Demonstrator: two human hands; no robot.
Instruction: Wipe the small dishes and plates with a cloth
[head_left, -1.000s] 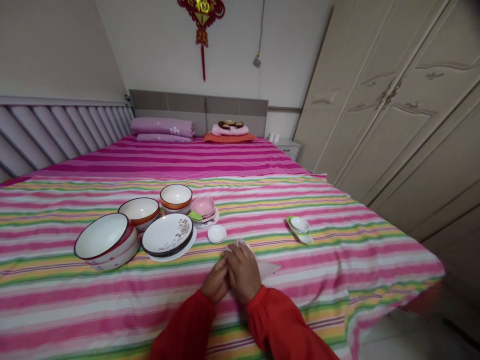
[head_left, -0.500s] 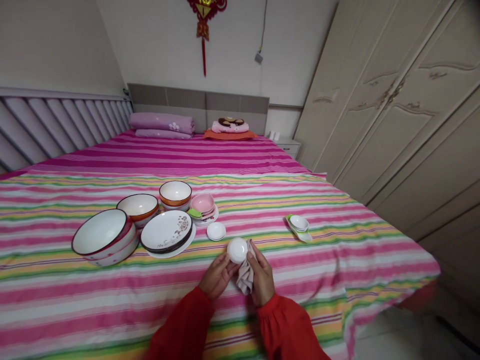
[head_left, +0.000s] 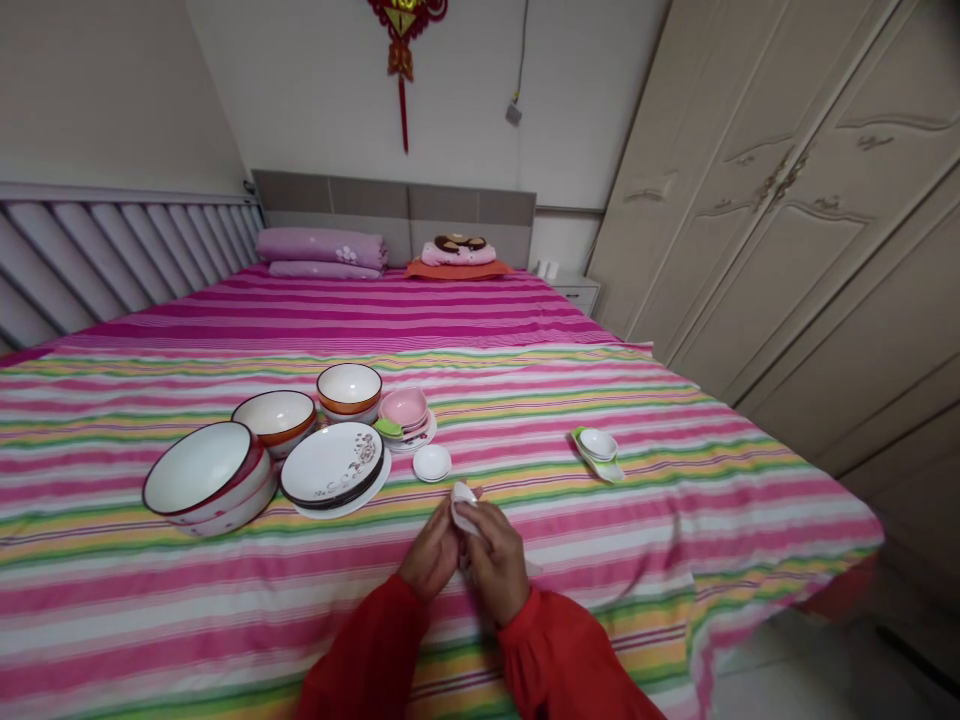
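Observation:
Both hands meet over the near part of the striped bedspread. My left hand is closed on a small white dish, now tilted up so that only a narrow part shows between the fingers. Wrapped over it from the other side is my right hand, its fingers bent against the dish. The pale cloth that hand held is mostly hidden under the fingers. Just beyond the hands lies another small white dish. Stacked plates with a brown flower pattern stand to the left of it.
Large bowls and smaller bowls stand in stacks at the left. Pink bowls rest on small plates behind the single dish. Off to the right, little white dishes sit on a green-and-white piece. Wardrobe doors line the right side.
My right hand has turned inward over the dish and closed nearer to my left hand. The dish has tipped from face-on to nearly edge-on, and the cloth has gone mostly out of sight.

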